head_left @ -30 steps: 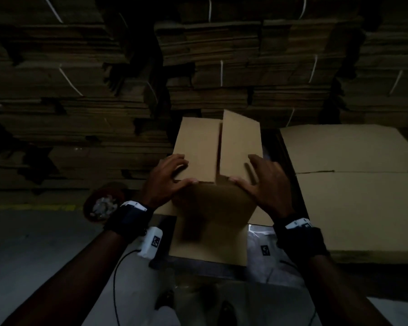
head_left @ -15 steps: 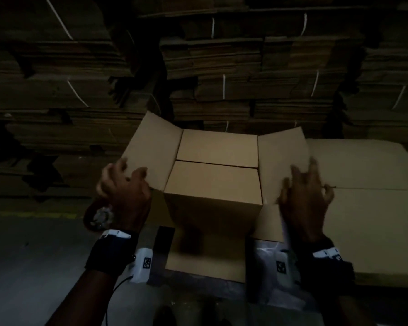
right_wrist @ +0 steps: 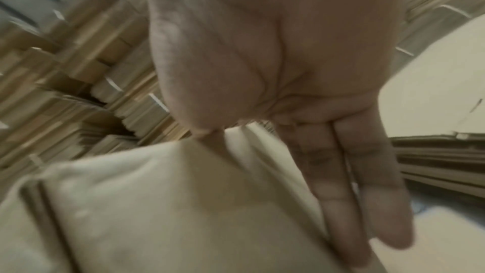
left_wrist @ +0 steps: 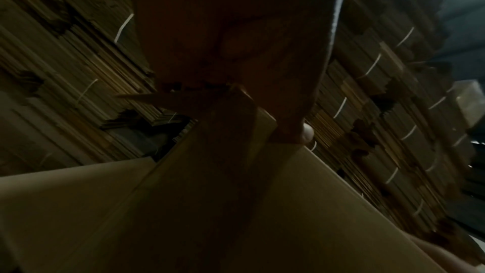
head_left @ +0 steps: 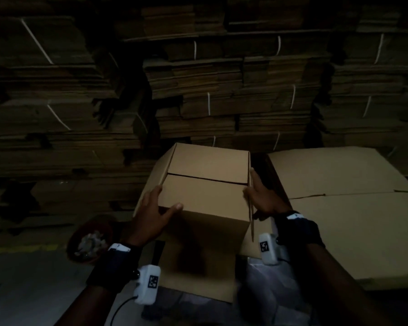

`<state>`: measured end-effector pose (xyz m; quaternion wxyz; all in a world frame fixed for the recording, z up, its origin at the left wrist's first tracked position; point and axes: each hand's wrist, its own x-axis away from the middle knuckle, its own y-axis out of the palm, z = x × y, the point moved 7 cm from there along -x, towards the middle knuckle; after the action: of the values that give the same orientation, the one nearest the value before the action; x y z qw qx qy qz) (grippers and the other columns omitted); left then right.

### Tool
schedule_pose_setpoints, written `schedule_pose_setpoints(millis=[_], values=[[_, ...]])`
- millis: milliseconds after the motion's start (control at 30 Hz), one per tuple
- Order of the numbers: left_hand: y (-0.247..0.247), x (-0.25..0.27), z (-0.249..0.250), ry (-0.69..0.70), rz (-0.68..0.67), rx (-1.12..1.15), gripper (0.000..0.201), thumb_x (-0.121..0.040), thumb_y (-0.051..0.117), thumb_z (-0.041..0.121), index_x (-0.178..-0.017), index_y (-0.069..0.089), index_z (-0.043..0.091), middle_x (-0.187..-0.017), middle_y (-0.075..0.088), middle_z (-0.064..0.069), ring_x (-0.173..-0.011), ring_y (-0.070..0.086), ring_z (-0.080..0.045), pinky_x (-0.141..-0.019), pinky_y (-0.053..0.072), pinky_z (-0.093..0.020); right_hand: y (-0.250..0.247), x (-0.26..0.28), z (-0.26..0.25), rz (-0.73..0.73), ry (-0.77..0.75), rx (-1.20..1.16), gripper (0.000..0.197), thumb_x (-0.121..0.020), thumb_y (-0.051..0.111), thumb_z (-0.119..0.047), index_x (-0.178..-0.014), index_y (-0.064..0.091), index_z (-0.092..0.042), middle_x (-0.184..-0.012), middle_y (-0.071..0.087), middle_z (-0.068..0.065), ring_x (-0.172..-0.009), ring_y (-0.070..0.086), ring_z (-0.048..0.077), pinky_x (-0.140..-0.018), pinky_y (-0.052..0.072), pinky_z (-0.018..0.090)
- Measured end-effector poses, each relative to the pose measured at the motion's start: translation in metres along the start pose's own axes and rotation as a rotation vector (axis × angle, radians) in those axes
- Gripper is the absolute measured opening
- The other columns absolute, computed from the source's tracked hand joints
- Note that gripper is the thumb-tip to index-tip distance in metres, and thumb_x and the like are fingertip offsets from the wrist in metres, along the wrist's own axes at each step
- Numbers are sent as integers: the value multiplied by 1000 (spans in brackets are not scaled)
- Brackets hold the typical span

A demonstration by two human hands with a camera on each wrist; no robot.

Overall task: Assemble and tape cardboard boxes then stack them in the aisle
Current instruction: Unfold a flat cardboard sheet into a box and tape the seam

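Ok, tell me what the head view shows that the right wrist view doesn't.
Only the head view shows the left hand, the box's two inner flaps meeting at a seam, and the tape roll. Only the right wrist view shows the right hand's palm and straight fingers underneath. Both show the cardboard box, the right hand and the flat cardboard stacks.

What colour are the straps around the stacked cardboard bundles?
White straps on brown flattened cardboard bundles; clearest in the head view.
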<state>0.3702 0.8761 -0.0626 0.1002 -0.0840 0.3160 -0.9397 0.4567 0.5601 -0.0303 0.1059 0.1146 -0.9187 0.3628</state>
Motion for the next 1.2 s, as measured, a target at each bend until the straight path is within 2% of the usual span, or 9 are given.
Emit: schedule_pose_setpoints(millis=[133,267,367,467,567,700,900,1067,1200], values=[[-14,-26,-15,-7,5,-86,110,-69,65,83,-157,23,32,-168,9,-2,-154,7,-27,-122,17,-54,10,16,8,7,-25,26,74,-102,48,-51,-155,-4,-56,-137,60,10,-76,73,26,-58,62,38],[-32,-41,-11,-71,168,-211,84,-77,67,74,-147,39,36,-159,18,-8,-146,16,-35,-113,23,-62,7,28,14,78,-62,141,80,-90,42,-79,-157,12,-48,-143,58,7,-118,64,31,-99,50,40],[-32,-60,0,-27,199,-177,70,-86,64,66,-140,52,23,-134,54,-18,-124,51,-38,-102,43,-53,9,34,15,105,-130,239,76,-91,48,-72,-157,24,-42,-95,64,-6,-97,65,24,-73,45,30],[-29,-79,27,103,233,-64,36,-96,67,22,-126,64,1,-119,67,-23,-112,63,-38,-93,47,-40,10,42,2,144,-240,392,59,-97,61,-40,-152,42,-29,-118,61,2,-110,60,23,-84,40,27],[-31,-93,53,214,258,-163,24,-96,65,10,-115,70,-3,-112,71,-25,-105,66,-40,-88,48,-39,17,54,-19,152,-357,537,34,-100,58,-30,-132,63,-20,-116,62,8,-106,61,25,-83,45,30],[-6,-89,80,328,16,-456,35,-97,61,36,-124,67,14,-120,67,-21,-114,62,-37,-93,45,-39,24,62,-39,136,-459,607,24,-100,59,-29,-117,74,-24,-109,61,5,-106,56,28,-87,38,38],[30,-68,89,473,-374,-935,49,-99,33,65,-147,33,53,-168,-1,-13,-152,-6,-39,-116,4,-65,30,54,-46,-64,-449,629,27,-94,66,-42,-121,68,-44,-115,45,-9,-117,39,18,-98,36,48],[62,-49,89,661,-566,-1111,55,-95,20,73,-149,20,61,-168,-1,-5,-152,-6,-36,-114,5,-72,32,46,-48,-248,-421,669,50,-96,63,-44,-141,44,-59,-157,27,-1,-145,17,26,-113,23,55],[62,-49,99,725,-538,-1113,44,-100,26,65,-143,32,58,-162,15,-8,-146,10,-36,-107,19,-72,33,41,-50,-327,-389,705,58,-95,64,-44,-143,37,-63,-164,15,0,-151,8,29,-116,19,59]])
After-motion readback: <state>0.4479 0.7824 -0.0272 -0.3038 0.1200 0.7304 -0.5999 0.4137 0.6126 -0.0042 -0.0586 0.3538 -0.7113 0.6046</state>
